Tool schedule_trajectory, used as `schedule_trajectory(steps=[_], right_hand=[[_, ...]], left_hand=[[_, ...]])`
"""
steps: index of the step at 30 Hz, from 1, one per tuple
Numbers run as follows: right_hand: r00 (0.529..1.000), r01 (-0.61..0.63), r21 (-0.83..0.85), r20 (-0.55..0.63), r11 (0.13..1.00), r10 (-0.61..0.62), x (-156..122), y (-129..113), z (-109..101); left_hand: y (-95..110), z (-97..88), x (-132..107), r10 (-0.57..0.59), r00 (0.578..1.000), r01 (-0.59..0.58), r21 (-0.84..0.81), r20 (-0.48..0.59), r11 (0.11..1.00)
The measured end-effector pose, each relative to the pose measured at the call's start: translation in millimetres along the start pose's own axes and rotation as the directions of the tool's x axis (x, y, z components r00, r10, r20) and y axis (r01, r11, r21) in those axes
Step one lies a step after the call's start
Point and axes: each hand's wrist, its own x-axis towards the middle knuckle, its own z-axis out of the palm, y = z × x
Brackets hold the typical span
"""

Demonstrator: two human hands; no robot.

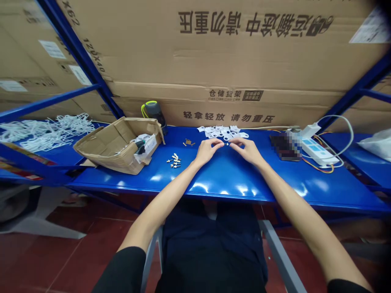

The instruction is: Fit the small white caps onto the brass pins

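Observation:
My left hand (pixel 209 149) and my right hand (pixel 247 150) meet over the blue table, thumb and forefinger of each pinched together. Between the two sets of fingertips is a tiny pale and brass-coloured metal part (pixel 226 143); its exact shape is too small to make out. Just behind the hands lies a heap of white plastic pieces (pixel 222 132) with round holes. Left of my left forearm, several small brass-coloured metal parts with thin pins (pixel 175 161) are scattered. A few little brown pieces (pixel 188 142) lie farther back.
An open cardboard box (pixel 104 156) stands at the left, with a dark bottle (pixel 155 112) behind it. At the right are a white power strip (pixel 316 150) with cables and a dark, pixelated object (pixel 284 147). White cords (pixel 55 130) lie far left. Blue posts frame the table (pixel 226 179).

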Motion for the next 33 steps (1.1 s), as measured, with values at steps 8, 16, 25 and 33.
schedule_trajectory(steps=[8, 16, 25, 33], right_hand=[[1.000, 0.000, -0.006, -0.015, 1.000, 0.000, -1.2, -1.1, 4.2], [1.000, 0.005, 0.001, -0.023, 1.000, -0.005, -1.3, -3.8, 3.5], [0.999, 0.023, -0.013, -0.022, 1.000, -0.023, -0.8, -2.0, 4.7], [1.000, -0.009, -0.006, -0.015, 1.000, 0.009, -0.7, -7.3, 4.1]], left_hand=[[-4.0, 2.5, -0.2, 0.020, 1.000, -0.020, -0.014, 0.006, 1.000], [-2.2, 1.8, -0.9, 0.026, 0.999, -0.025, -0.024, 0.028, 0.999], [0.5, 0.4, -1.1, 0.014, 0.999, -0.013, -0.009, 0.040, 1.000], [-1.0, -0.5, -0.6, 0.009, 0.998, -0.008, -0.012, 0.058, 1.000]])
